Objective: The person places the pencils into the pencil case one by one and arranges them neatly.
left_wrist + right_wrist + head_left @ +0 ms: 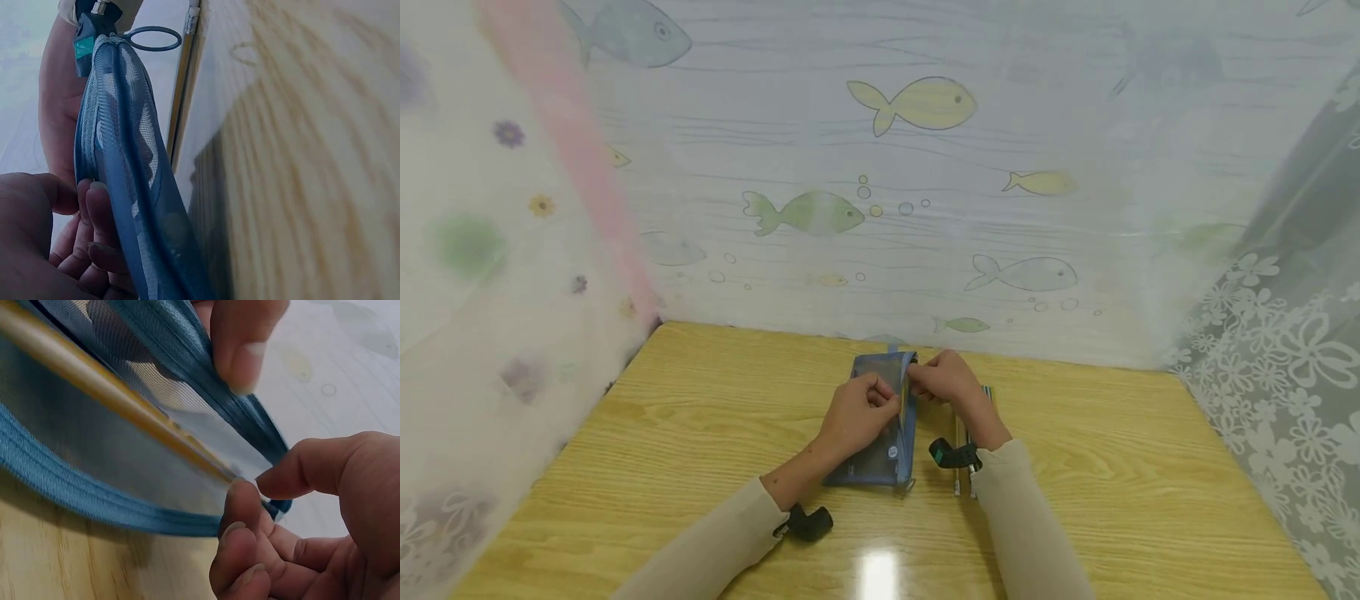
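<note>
A blue mesh zip pouch (pixel 868 458) lies on the table with its zipped side parted. My left hand (pixel 853 418) pinches one zipper edge (pixel 181 347) of the opening between thumb and fingers. Inside the opening lies a yellow pencil (pixel 119 394), slanting toward the pouch's far corner. My right hand (pixel 949 385) is at that corner, thumb and index finger pinching the pencil's end; the exact contact is partly hidden by the fingertips. A ring-shaped pull (pixel 156 39) hangs from the pouch's near end.
More pencils (pixel 957 475) lie on the wooden table (pixel 1112 467) just right of the pouch, partly under my right wrist. Behind the table hangs a fish-patterned curtain (pixel 805 275); a lace-flowered curtain (pixel 1300 375) stands at the right. Each wrist wears a black camera (pixel 808 523).
</note>
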`<state>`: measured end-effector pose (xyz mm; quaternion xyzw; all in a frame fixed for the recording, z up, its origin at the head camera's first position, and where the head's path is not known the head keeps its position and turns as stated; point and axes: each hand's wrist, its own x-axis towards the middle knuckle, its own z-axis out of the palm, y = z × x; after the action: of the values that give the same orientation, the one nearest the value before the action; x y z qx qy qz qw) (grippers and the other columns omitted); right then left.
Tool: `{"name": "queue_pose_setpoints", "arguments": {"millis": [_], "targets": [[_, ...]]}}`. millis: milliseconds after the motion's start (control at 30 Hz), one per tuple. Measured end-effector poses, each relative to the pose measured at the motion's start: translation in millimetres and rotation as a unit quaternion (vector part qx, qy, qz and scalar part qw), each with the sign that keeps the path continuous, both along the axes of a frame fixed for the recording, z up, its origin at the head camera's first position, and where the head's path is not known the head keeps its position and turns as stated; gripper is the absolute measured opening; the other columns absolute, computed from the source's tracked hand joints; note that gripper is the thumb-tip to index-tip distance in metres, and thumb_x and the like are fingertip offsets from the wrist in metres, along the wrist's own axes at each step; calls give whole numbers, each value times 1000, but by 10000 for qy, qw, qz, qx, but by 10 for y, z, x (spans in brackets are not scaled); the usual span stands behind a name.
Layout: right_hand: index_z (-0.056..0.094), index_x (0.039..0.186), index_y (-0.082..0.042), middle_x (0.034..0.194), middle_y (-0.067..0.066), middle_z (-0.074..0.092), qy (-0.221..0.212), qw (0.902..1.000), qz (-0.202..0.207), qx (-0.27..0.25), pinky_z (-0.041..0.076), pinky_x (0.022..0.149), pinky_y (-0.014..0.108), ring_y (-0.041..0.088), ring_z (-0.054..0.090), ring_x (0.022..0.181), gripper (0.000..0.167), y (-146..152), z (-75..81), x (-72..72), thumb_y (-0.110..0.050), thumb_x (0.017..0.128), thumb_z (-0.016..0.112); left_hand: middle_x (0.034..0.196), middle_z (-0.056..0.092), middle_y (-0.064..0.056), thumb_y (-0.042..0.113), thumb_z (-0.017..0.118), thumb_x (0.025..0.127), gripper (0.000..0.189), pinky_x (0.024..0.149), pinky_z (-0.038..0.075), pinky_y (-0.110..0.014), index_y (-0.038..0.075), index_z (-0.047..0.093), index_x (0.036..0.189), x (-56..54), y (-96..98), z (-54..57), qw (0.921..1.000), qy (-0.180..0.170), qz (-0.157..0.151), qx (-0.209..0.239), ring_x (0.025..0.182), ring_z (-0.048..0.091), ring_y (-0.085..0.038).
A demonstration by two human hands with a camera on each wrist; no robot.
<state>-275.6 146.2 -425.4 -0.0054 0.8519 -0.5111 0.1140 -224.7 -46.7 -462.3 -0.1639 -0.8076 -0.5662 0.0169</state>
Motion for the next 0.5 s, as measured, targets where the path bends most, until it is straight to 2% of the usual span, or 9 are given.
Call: {"name": "queue_pose_setpoints", "arguments": {"millis": [67,133,233,333,500], "targets": [[52,53,-14,60,5,61,12,10000,-5,23,42,58,29,17,51,56,44,16,15,15,-15,95,63,73,72,1,13,70,101,6,56,56,-30,11,69,96,0,1,0,10000,-1,24,-29,58,68,-18],[61,57,-8,62,6,64,29,9999,-29,99,46,59,30,18,56,59,38,38,34,24,-16,95,63,72,72,2,14,70,101,6,56,56,-30,11,69,96,-1,3,3,10000,-23,48,-37,57,68,-17],[75,78,1,70,9,70,122,9996,19,249,51,62,30,20,64,66,31,74,72,30,-18,98,62,72,72,0,13,71,100,6,56,55,-30,9,69,95,-6,3,7,10000,-40,51,-8,56,67,-17],[79,98,5,79,11,76,234,9989,86,393,56,65,29,21,70,73,30,102,113,38,-20,100,62,72,72,-1,13,71,100,7,55,54,-30,9,69,95,-12,3,7,10000,-44,53,8,56,67,-16],[78,102,4,84,11,76,331,9979,187,523,59,69,33,21,70,75,30,129,164,62,-20,101,61,72,72,-1,13,71,101,7,54,54,-29,8,70,95,-5,6,9,10000,-27,51,-6,56,66,-15]]}}
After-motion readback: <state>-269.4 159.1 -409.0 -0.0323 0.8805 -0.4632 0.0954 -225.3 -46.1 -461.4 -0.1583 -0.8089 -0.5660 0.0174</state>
